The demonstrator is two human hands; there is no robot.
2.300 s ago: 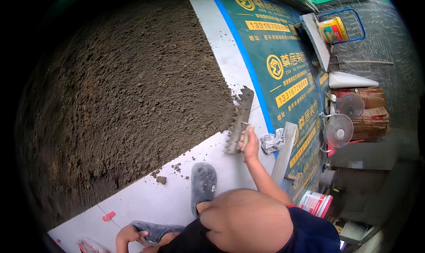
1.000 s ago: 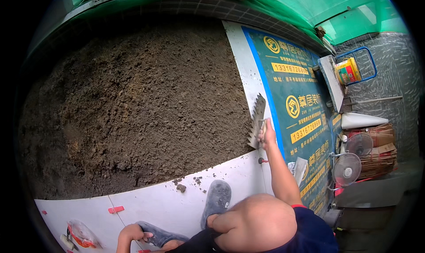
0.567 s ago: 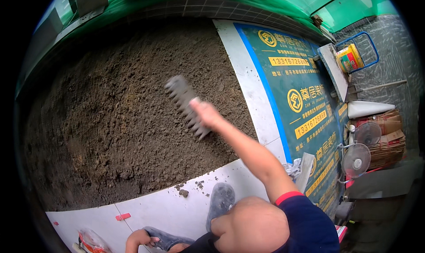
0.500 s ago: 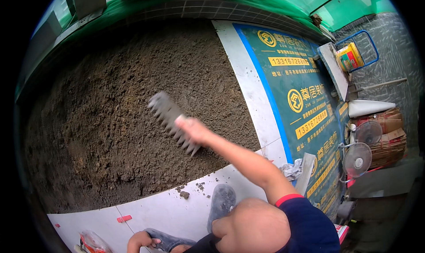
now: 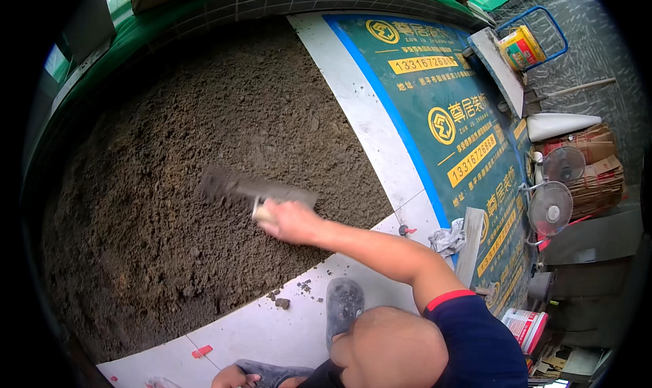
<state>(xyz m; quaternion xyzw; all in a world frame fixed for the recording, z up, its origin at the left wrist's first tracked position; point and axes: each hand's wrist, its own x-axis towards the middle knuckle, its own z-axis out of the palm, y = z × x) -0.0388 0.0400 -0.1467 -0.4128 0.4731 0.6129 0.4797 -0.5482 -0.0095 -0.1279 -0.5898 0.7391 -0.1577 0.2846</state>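
My right hand (image 5: 293, 222) is closed round the pale handle of a notched trowel (image 5: 261, 186). The trowel's long metal blade lies across a wide bed of damp, crumbly brown mortar (image 5: 170, 137), and its left end is blurred and dark with the mix. Low in the picture, my left hand (image 5: 234, 376) is beside my grey shoe (image 5: 272, 372). It holds nothing that I can see, and its fingers are loosely bent and slightly apart. My other grey shoe (image 5: 345, 306) stands on white tiles (image 5: 272, 334) along the bed's near edge.
Mortar crumbs (image 5: 282, 303) and a red tile clip (image 5: 202, 352) lie on the tiles. Printed green floor covering (image 5: 407, 82) stretches to the right, with a crumpled cloth (image 5: 448, 240), a fan (image 5: 550, 209), stacked cardboard (image 5: 598, 177), a blue-handled trolley (image 5: 499, 69) and a white bucket (image 5: 524, 328).
The trowel has turned from a steep slant with its teeth showing to lying nearly level across the mortar. My right hand moved slightly down and left. The view has shifted.
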